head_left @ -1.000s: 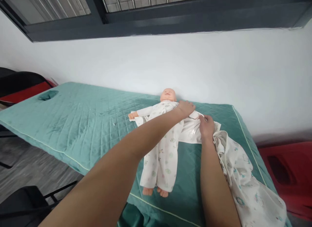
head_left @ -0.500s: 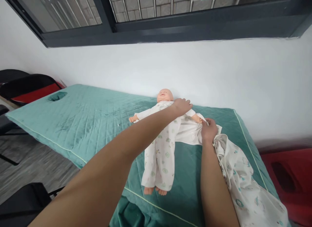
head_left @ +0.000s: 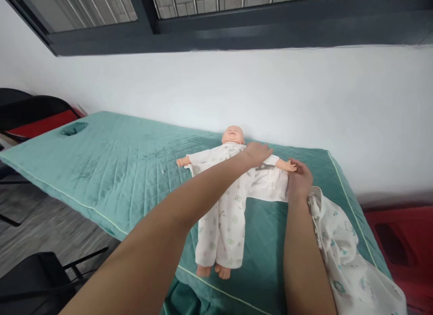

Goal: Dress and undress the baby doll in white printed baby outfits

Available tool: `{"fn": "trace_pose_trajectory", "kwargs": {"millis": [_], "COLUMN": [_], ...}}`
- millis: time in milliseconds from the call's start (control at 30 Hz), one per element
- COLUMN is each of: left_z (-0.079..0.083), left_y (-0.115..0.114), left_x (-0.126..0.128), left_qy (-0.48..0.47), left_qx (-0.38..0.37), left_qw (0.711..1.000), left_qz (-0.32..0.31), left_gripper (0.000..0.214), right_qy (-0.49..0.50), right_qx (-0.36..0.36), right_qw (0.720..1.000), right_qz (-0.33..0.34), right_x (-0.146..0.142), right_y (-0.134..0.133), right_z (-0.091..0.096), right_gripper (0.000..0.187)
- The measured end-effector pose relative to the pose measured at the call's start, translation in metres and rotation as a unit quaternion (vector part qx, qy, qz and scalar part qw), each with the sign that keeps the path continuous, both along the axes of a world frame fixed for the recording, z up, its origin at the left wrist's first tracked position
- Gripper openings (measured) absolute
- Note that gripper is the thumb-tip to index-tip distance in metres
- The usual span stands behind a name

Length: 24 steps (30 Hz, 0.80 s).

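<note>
A baby doll (head_left: 233, 135) in white printed clothes lies on its back on the green quilted bed cover (head_left: 128, 170), its head toward the wall. My left hand (head_left: 259, 153) curls over the doll's upper arm and white sleeve, near the shoulder. At the end of that outstretched arm, my right hand (head_left: 300, 177) has its fingers closed around the doll's hand (head_left: 289, 165). White cloth (head_left: 269, 183) lies spread under the arm, partly hidden by my right hand. The doll's other arm rests stretched out to the left, and its bare feet point toward me.
Crumpled white printed cloth (head_left: 348, 256) lies by my right forearm. A red plastic chair (head_left: 402, 247) stands at the right, black chairs (head_left: 37, 279) at the left. Behind the bed are a white wall (head_left: 203, 89) and a dark window frame (head_left: 253, 33).
The doll's arm now reaches further right, its hand clear of the white cloth edge. My right hand has gone from that cloth to the doll's hand. My left hand remains near the shoulder.
</note>
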<state>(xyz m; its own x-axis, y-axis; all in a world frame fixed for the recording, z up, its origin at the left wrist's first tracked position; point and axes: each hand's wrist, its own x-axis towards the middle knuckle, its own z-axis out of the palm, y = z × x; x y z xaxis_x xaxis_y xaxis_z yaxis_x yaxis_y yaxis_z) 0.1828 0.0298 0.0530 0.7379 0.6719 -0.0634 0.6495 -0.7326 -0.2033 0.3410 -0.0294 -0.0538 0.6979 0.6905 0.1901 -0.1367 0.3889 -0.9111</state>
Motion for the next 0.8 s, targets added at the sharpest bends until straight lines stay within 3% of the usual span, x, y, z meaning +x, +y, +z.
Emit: {"fn": "trace_pose_trajectory", "kwargs": {"millis": [167,233,300,333,400,467,500,567,667,800], "left_z": [-0.004,0.003,0.006,0.005,-0.005,-0.024,-0.035,-0.052,-0.063,-0.057], "left_y": [-0.006,-0.014,-0.026,-0.035,-0.054,-0.073,-0.081,-0.095,-0.104,-0.097], "left_x": [0.006,-0.01,-0.045,-0.067,-0.118,-0.163,-0.181,-0.202,-0.204,-0.187], "left_qy": [-0.033,-0.085,-0.209,-0.318,-0.487,-0.55,-0.545,-0.531,-0.545,-0.578], "left_qx": [-0.05,-0.063,-0.053,-0.022,0.046,0.045,0.007,-0.1,-0.222,-0.25], "left_qw": [0.998,0.994,0.975,0.944,0.848,0.771,0.761,0.761,0.74,0.728], "left_qz": [0.031,0.035,0.048,0.085,0.205,0.318,0.353,0.359,0.327,0.27], "left_gripper": [0.048,0.044,0.036,0.033,0.027,0.022,0.023,0.032,0.047,0.05], "right_qy": [-0.053,-0.086,-0.14,-0.171,-0.224,-0.253,-0.266,-0.316,-0.386,-0.373], "right_qx": [-0.017,-0.016,-0.015,-0.019,-0.044,-0.093,-0.125,-0.186,-0.237,-0.238], "right_qw": [0.996,0.993,0.985,0.98,0.969,0.963,0.956,0.925,0.877,0.88], "right_qz": [-0.065,-0.079,-0.098,-0.105,-0.093,-0.026,0.021,0.101,0.16,0.176], "right_x": [0.002,0.0,-0.007,-0.012,-0.027,-0.044,-0.054,-0.07,-0.086,-0.091], "right_y": [-0.005,-0.009,-0.014,-0.017,-0.022,-0.027,-0.028,-0.031,-0.033,-0.035], "right_z": [0.006,0.011,0.016,0.019,0.025,0.031,0.033,0.036,0.036,0.031], "right_gripper": [0.035,0.035,0.033,0.03,0.028,0.029,0.032,0.039,0.049,0.048]}}
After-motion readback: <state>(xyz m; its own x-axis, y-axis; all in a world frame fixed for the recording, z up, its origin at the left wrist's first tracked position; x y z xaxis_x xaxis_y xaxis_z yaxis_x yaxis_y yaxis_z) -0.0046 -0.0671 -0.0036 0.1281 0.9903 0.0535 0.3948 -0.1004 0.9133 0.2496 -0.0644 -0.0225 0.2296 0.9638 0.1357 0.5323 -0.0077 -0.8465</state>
